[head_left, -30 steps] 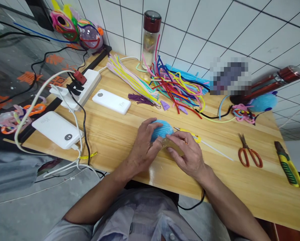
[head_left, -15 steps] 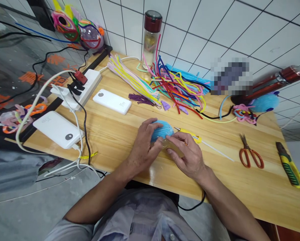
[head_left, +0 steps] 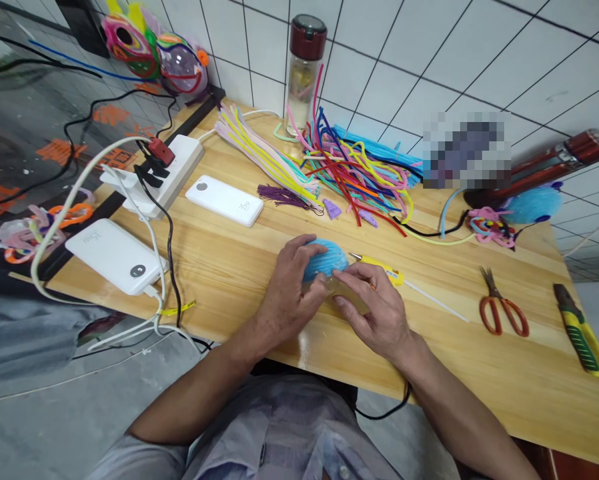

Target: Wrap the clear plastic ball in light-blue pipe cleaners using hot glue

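A rounded light-blue ridged piece [head_left: 328, 259] with a clear lower part is held above the wooden table. My left hand [head_left: 293, 288] wraps its fingers and thumb around the left side of it. At its right edge my right hand [head_left: 374, 305] presses with bent fingers, the thumb just below; a small orange bit shows between those fingers. Just behind my right hand lies a yellow glue-gun-like or pen-like tool [head_left: 393, 274] with a metal tip, and a thin white strip [head_left: 437, 300] extends to the right of it.
Orange-handled scissors [head_left: 503, 313] and yellow-green pliers [head_left: 579, 333] lie to the right. Colourful pipe cleaners [head_left: 354, 173] are heaped at the back beside a glass bottle [head_left: 307, 67]. Two white power banks [head_left: 224, 200], a power strip [head_left: 172, 173] and cables are on the left.
Both hands keep almost the same hold on the blue piece. The view has shifted very slightly.
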